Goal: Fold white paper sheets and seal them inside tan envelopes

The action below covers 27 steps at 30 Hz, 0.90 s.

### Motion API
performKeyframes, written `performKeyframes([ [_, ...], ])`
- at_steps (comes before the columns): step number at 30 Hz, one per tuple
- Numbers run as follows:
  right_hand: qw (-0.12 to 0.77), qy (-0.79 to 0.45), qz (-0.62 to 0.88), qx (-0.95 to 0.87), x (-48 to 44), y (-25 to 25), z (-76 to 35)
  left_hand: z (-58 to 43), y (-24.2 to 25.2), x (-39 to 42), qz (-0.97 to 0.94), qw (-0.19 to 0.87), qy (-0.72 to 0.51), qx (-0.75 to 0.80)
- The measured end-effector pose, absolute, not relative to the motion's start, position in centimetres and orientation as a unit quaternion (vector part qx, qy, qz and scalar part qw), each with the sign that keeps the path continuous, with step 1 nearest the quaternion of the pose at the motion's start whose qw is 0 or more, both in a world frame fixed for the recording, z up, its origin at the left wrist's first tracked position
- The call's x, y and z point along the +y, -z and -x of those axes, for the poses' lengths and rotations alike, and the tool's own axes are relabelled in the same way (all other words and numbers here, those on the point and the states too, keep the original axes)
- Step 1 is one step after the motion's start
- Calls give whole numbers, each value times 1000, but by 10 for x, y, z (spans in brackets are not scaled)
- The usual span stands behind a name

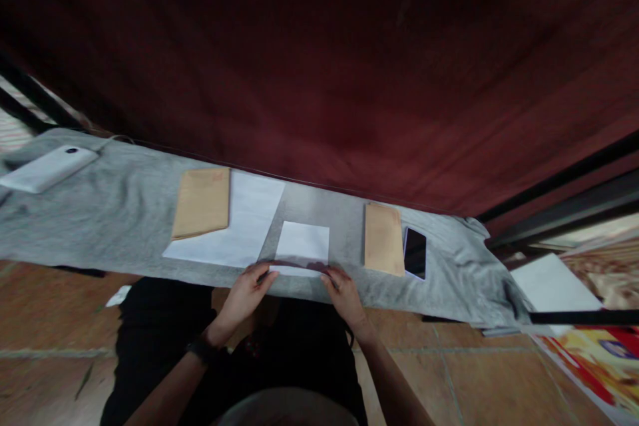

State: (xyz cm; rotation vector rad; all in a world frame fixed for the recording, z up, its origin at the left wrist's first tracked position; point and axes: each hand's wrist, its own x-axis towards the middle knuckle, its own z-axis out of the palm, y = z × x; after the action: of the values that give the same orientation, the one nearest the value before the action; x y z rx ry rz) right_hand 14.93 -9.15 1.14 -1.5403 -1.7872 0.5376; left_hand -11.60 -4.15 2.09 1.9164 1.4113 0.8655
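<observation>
A white sheet of paper (302,239) lies in front of me on the grey cloth, its near edge bent up into a narrow strip. My left hand (249,286) pinches the left end of that strip between thumb and fingers. At the strip's right end, my right hand (342,289) grips the paper the same way. Left of it, larger white sheets (249,213) lie flat, with a stack of brown envelopes (202,203) resting partly on them. Another brown envelope stack (383,238) is to the right of my hands.
A phone with a dark screen (415,253) lies beside the right envelopes. On the far left is a white device (50,168) with a cable. The grey cloth (124,213) covers a narrow surface, backed by a dark red curtain (319,80). Black bars (564,176) stand at the right.
</observation>
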Motion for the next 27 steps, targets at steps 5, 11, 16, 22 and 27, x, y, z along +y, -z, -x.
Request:
performKeyframes([
  [5,331,-197,652,-653,-80,-11,-148,104,-25,-34,-690,296,-324,576],
  [11,210,-142,743,-619,-58,-18,-138,91,-21,-15,-698,218,-313,606],
  [16,136,-120,777,-603,-46,-26,-131,83,-24,-7,-724,139,-241,632],
  [22,89,-112,797,-586,-35,-31,-125,74,-38,2,-731,113,-146,657],
  [27,89,-111,809,-570,-27,-31,-125,68,-46,11,-718,109,-103,679],
])
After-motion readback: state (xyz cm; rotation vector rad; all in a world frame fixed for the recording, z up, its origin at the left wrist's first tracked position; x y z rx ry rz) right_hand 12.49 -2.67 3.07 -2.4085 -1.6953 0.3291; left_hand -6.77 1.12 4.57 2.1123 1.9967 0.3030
